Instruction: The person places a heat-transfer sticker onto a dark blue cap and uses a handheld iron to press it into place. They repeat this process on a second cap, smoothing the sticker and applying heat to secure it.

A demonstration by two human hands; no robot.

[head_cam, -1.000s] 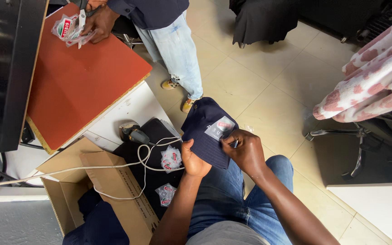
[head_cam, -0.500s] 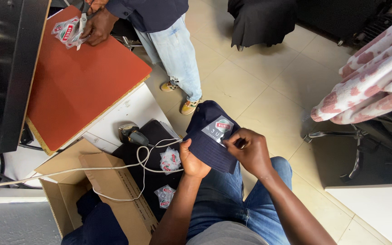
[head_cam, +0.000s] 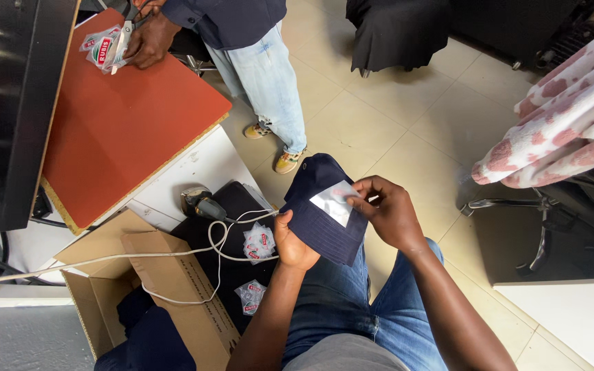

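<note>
Navy cap [head_cam: 317, 220] | both hands clamped on it, over lap | tiled floor [head_cam: 407, 117]

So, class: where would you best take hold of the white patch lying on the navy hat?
Probably the patch's free right edge, from the right, where the right hand pinches it. The left hand holds the navy hat under it.

left hand [head_cam: 295, 244] holds a navy hat [head_cam: 317, 213]; right hand [head_cam: 388, 211] pinches a clear film patch [head_cam: 333, 203] on it.
</note>
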